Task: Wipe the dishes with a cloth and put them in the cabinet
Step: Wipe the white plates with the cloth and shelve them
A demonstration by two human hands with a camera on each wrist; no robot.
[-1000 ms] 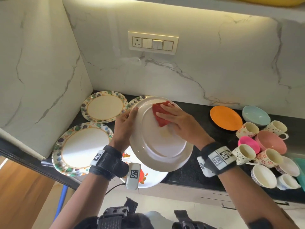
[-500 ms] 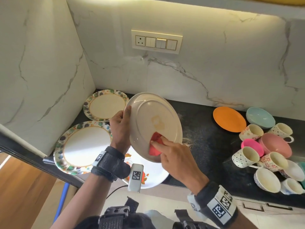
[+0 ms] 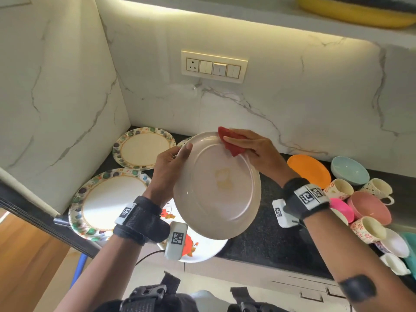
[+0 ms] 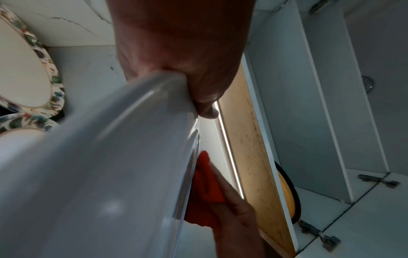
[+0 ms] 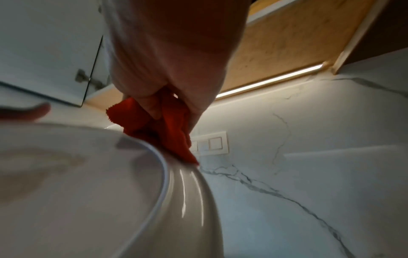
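Hands are seen above the black table (image 3: 265, 242), where a plain white plate (image 3: 216, 188) is held tilted in the air over the front edge. The left hand (image 3: 168, 167) is clamped on the plate's left rim, the thumb laid over the inner face and the fingers hidden behind it. The right hand (image 3: 254, 149) is closed around a bunched red cloth (image 3: 231, 143), which is pressed against the plate's upper rim; in the right wrist view the cloth (image 5: 159, 125) is pinched between thumb and fingers at the edge of the plate (image 5: 110, 200). A faint yellowish mark is seen at the plate's centre. Two leaf-patterned plates (image 3: 108, 199) are laid on the table in the left corner, and a floral plate (image 3: 202, 248) lies beneath the held one. To the right, an orange plate (image 3: 308, 170), a pale blue bowl (image 3: 349, 170) and a cluster of cups (image 3: 369, 230) are gathered.
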